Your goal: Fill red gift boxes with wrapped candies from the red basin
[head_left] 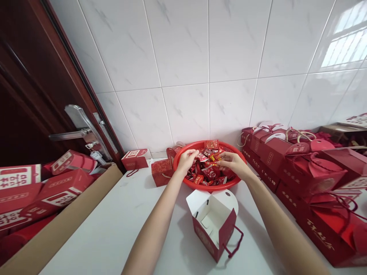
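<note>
A round red plastic basket [212, 188] stands near the wall, filled with small wrapped candies [210, 172], mostly red with some gold. Over its left side is my left hand [187, 160], fingers pinched together beside a red-and-white wrapper; whatever they hold is too small to make out. My right hand [233, 164] reaches over the right side, thumb and fingers closed on a red-and-yellow wrapped candy [215, 157]. In front of the basket, between my forearms, sits an open red gift box [208, 235] with white inside, raised flaps and a dark red cord handle.
Rows of closed red gift boxes [298, 164] are stacked along the right. At left, a cardboard carton [65, 217] holds more red boxes. A small red box [134, 159] and a red bag [160, 172] stand by the wall, near the door handle [69, 135].
</note>
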A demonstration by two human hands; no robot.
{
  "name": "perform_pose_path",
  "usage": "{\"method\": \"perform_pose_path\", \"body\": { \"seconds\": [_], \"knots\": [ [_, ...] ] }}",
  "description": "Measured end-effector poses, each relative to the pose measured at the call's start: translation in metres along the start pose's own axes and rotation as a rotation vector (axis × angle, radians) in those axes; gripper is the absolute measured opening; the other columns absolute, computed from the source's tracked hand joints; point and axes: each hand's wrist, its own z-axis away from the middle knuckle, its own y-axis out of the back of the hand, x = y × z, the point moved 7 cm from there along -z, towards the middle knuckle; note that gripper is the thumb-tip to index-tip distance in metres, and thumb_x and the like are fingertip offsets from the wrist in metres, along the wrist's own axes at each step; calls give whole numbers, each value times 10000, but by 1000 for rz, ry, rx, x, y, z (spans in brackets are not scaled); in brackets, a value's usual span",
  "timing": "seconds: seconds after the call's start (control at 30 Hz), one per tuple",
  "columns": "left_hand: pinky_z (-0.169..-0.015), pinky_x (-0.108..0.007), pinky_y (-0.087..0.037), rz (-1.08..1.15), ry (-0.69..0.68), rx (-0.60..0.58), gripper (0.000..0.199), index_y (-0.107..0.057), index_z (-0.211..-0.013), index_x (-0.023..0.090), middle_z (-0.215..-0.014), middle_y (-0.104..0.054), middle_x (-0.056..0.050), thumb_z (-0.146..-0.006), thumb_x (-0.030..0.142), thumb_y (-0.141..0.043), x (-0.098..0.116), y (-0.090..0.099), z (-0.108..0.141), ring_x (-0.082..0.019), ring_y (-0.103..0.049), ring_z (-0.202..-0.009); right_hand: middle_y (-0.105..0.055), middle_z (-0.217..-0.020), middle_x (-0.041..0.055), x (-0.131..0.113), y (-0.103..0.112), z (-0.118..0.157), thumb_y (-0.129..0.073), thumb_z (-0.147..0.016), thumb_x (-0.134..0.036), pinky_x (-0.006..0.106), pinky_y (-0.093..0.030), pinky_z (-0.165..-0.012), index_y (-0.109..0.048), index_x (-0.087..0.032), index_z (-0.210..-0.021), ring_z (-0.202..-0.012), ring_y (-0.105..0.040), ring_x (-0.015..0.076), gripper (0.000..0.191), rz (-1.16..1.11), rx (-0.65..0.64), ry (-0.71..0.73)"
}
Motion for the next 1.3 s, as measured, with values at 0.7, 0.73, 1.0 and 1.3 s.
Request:
{"method": "perform_pose_path", "body": {
  "seconds": [0.7, 0.73, 1.0, 1.3],
  "knots": [
    [-843, -310, -546, 327, -69, -396, 440, -591, -1009, 167, -916, -651, -14, -634, 167, -822, 7, -24, 11, -152, -646, -901, -659, -748, -11, -1, -23, -1, -866, -603, -447, 253, -567, -607, -583, -199, -794, -637, -690, 144, 422, -178, -54, -118],
    [-826, -301, -541, 314, -72, -424, 451, -588, -1005, 166, -889, -648, -7, -628, 189, -835, 8, -25, 12, -147, -643, -879, -659, -743, -15, 0, -25, -1, -872, -597, -444, 256, -573, -621, -586, -195, -792, -634, -695, 144, 426, -183, -69, -130],
    [-819, -303, -521, 270, -116, -567, 515, -619, -1049, 158, -814, -676, -2, -617, 273, -874, 16, -32, 21, -140, -655, -795, -715, -740, 15, 6, -26, -2, -910, -566, -348, 292, -586, -634, -552, -208, -864, -695, -737, 203, 486, -240, -77, -176],
    [-856, -332, -528, 62, -104, -464, 179, -697, -966, 146, -980, -745, -83, -808, 230, -681, 8, -32, 16, -210, -690, -955, -546, -526, -53, 0, -5, -1, -797, -553, -335, 220, -331, -406, -648, -178, -761, -420, -457, 79, 300, -213, 167, -94]
  ]
}}
